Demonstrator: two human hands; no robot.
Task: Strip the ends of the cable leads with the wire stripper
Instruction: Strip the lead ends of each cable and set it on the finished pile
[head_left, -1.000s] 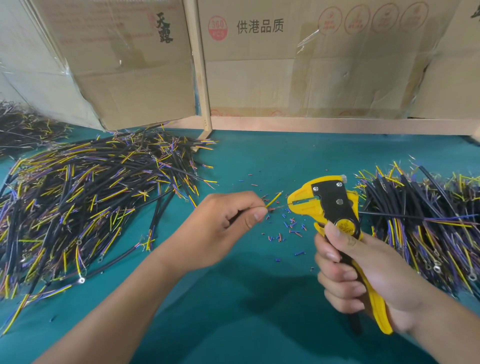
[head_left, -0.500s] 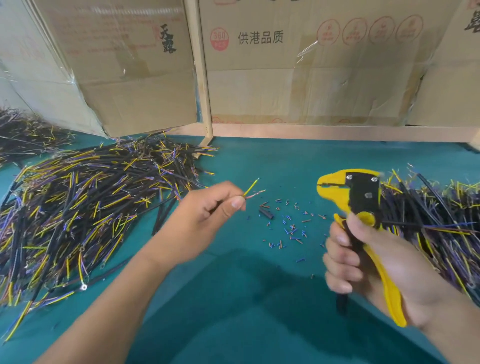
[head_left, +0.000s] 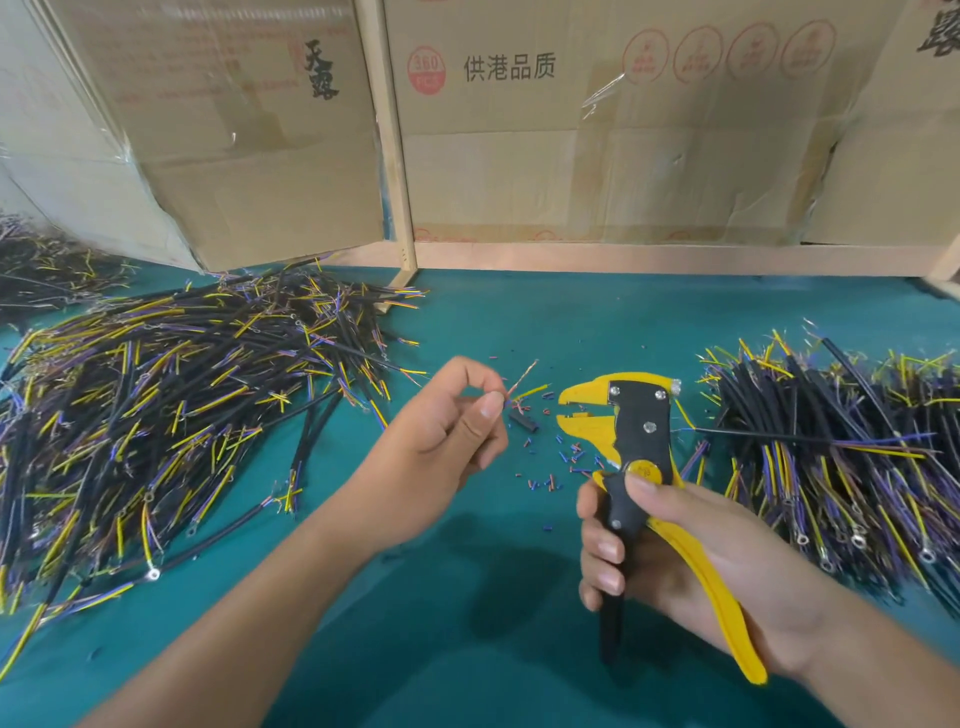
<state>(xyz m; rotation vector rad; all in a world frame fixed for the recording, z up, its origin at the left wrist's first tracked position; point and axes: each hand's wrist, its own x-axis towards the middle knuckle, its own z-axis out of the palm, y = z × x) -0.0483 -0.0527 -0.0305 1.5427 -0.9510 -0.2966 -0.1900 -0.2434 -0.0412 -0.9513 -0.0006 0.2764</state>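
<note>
My left hand (head_left: 441, 441) pinches a cable's thin leads (head_left: 524, 387) between thumb and forefinger; a yellow lead and a bare twisted strand stick out to the right. My right hand (head_left: 670, 551) grips the handles of the yellow and black wire stripper (head_left: 623, 431). Its jaws point left and stand slightly apart, a short gap from the lead tips. Nothing sits in the jaws.
A big pile of black cables (head_left: 156, 415) with yellow and purple leads lies left on the green table (head_left: 493, 649). A second pile (head_left: 841, 441) lies right. Small insulation scraps (head_left: 550, 467) dot the middle. Cardboard boxes (head_left: 597, 130) stand behind.
My left hand lifted away from the stripper with the leads, then turned them back toward it. My right hand swung the stripper right, then brought its jaws close to the lead tips again.
</note>
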